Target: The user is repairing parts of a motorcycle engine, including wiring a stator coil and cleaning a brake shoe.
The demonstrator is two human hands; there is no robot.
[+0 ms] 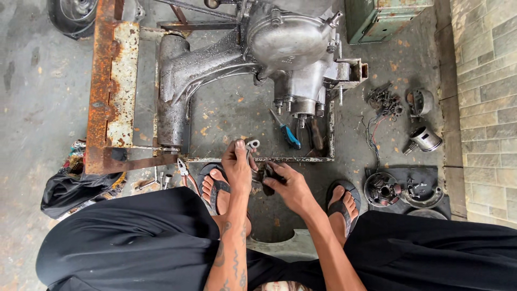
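Overhead, head view only: person is sitting low over a wet concrete floor (43, 97), knees apart in black trousers, feet in dark sandals. Left hand (237, 167) is pinching a small silvery metal part (252, 145) between thumb and fingertips, fingers curled closed around it, holding it up just below the frame's lower bar. Right hand (288, 186) is gripping a dark, greasy small piece (267, 173), fingers partly curled on it; exact shape too dark to tell. Both hands are nearly touching, between the two feet. Just ahead, a grey engine casing (285, 48) is sitting wet inside a rusty metal frame (110, 91). A blue-handled screwdriver (288, 133) is lying near the casing's underside. Pliers (184, 170) are lying just beside the left foot. To the right, a piston (425, 139) and a round stator plate (381, 188) are resting on the floor, well apart from the hands.
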